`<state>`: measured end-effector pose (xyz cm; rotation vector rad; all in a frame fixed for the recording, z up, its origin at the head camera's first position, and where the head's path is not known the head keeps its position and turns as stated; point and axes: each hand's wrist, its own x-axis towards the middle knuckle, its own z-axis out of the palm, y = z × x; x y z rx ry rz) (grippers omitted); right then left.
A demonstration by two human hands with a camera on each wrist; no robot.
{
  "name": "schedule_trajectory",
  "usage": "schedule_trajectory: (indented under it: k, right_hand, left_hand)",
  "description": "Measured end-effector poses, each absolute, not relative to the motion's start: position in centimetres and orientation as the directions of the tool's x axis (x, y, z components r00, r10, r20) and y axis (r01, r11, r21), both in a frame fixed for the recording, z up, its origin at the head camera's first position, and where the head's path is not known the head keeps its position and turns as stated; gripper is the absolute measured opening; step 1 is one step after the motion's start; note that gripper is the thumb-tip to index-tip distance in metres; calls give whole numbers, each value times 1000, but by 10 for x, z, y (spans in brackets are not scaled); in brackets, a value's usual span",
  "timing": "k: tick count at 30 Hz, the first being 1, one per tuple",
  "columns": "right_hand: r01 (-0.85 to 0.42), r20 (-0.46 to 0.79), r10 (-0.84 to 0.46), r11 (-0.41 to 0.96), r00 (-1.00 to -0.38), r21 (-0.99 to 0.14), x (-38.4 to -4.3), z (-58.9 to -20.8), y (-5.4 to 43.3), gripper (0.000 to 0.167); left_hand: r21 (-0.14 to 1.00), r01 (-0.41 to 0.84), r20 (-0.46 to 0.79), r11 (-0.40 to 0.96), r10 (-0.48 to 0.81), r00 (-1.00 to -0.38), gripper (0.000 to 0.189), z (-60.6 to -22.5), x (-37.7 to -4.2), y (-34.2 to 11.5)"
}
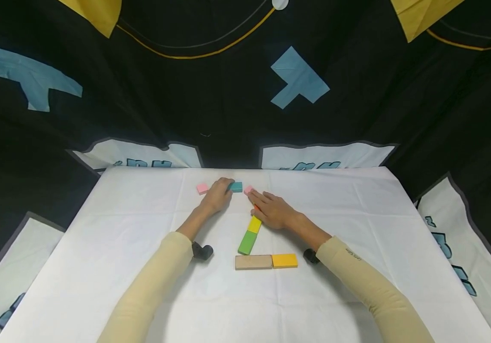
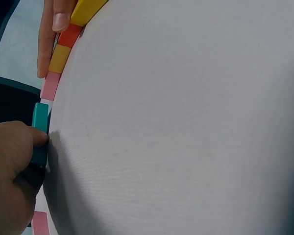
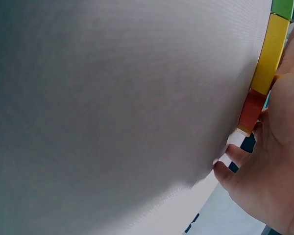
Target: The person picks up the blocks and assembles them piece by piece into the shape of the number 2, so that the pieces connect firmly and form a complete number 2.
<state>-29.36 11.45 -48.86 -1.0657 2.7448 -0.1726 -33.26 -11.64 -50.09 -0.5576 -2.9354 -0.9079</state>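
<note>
My left hand pinches a teal block near the far side of the table. In the left wrist view its thumb presses along the face of the teal block. My right hand rests with extended fingers over the upper part of a slanting row of blocks. That row has a pink block at the top, then an orange-yellow block, a red block, a yellow block and a green block. A small gap separates the teal block from the pink one.
Another pink block lies left of my left hand. Nearer me, a tan block and a golden yellow block lie end to end. A white cloth covers the table, and a dark curtain hangs behind it.
</note>
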Motion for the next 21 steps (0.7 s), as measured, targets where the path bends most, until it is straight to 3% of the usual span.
schedule_trajectory:
  k: [21]
  right_hand:
    - [-652,-128,-678,733,-724,-194,-293,-489,115,64]
  left_hand:
    - [556,350,130,754,337,-933,38,-502,-328,-113]
